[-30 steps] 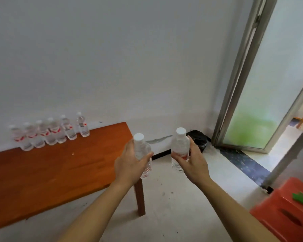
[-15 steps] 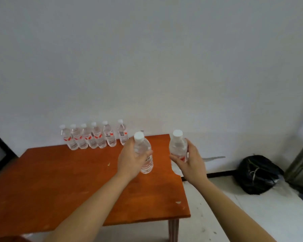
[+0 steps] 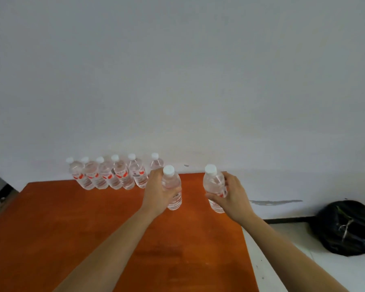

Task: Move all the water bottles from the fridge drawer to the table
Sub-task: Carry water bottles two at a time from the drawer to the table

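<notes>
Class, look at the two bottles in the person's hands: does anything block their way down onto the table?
Nothing visible does. The tabletop beneath both held bottles is bare; the row of bottles stands further back by the wall.

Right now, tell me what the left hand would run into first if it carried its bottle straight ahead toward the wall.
Probably the rightmost clear plastic bottle in the row on the orange wooden table. It stands just beyond the left hand and its held white-capped bottle, though depth is hard to judge.
</notes>
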`<state>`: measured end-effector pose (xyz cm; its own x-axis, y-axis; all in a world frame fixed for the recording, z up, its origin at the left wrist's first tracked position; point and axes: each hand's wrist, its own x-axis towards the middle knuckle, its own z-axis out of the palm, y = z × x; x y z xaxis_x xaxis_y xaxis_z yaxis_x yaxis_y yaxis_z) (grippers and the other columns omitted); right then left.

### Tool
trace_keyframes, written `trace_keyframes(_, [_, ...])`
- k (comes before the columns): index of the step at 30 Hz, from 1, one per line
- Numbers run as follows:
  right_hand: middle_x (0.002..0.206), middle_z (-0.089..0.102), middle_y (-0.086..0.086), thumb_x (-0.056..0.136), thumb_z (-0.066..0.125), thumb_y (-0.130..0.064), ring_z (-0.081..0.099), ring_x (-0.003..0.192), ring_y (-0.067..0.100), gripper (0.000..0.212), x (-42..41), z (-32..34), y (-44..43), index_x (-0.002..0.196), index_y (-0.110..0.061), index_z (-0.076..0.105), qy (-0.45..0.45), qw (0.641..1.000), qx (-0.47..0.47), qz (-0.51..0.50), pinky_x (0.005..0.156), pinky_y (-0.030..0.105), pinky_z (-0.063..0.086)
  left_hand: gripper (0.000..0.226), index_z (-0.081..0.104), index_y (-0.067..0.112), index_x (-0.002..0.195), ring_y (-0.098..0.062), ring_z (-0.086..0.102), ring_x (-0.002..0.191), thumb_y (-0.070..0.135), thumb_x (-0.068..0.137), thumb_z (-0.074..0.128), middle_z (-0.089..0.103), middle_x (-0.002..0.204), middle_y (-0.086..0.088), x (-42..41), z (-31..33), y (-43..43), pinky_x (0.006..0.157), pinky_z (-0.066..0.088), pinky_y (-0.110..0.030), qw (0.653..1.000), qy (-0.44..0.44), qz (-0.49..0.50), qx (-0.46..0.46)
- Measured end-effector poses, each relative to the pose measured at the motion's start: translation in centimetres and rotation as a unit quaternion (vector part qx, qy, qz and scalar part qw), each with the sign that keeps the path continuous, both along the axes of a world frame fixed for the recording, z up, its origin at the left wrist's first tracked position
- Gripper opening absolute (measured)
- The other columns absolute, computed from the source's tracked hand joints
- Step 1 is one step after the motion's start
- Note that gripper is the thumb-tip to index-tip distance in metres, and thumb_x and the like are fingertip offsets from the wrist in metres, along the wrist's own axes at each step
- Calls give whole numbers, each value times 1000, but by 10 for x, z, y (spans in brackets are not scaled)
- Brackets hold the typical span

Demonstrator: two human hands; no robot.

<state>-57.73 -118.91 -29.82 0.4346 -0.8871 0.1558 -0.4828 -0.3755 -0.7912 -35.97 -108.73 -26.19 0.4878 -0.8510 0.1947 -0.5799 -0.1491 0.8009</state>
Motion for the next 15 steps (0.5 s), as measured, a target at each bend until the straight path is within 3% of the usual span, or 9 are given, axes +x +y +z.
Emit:
trace_keyframes(5, [131,50,-9,68,86,-48,52,103,7,79,49,-21,-47,135,-32,47,72,996,13,-46,82,24,43,61,54,23,118,-13,59,102,39,69,87,60,109,10,59,-23,-76,83,47,-29,992,-69,-76,71])
trace_keyframes(8, [134,52,-7,69,87,-42,58,112,16,80,76,-30,-78,137,-28,47,87,994,37,-60,83,26,43,66,52,25,117,-13,59,89,56,66,81,62,100,11,90,-26,-120,74,51,-32,974,-169,-83,124])
trace_keyframes(11, [130,58,-4,69,88,-36,59,111,19,78,103,-51,-109,136,-25,48,90,990,71,-85,84,28,44,59,48,26,110,-16,54,74,66,72,68,59,86,8,120,-43,-164,65,42,-31,944,-270,-90,168])
trace_keyframes(13, [128,61,-2,70,87,-32,61,110,22,77,120,-62,-122,136,-22,48,95,988,88,-89,84,28,45,51,45,26,105,-19,56,71,68,78,55,64,84,5,132,-55,-185,68,42,-32,929,-317,-96,167])
trace_keyframes(15, [126,62,-2,71,86,-30,61,109,20,77,136,-72,-132,137,-22,47,93,987,99,-88,86,30,48,50,45,25,107,-19,60,76,66,80,54,66,86,5,144,-64,-199,75,42,-33,914,-344,-119,177])
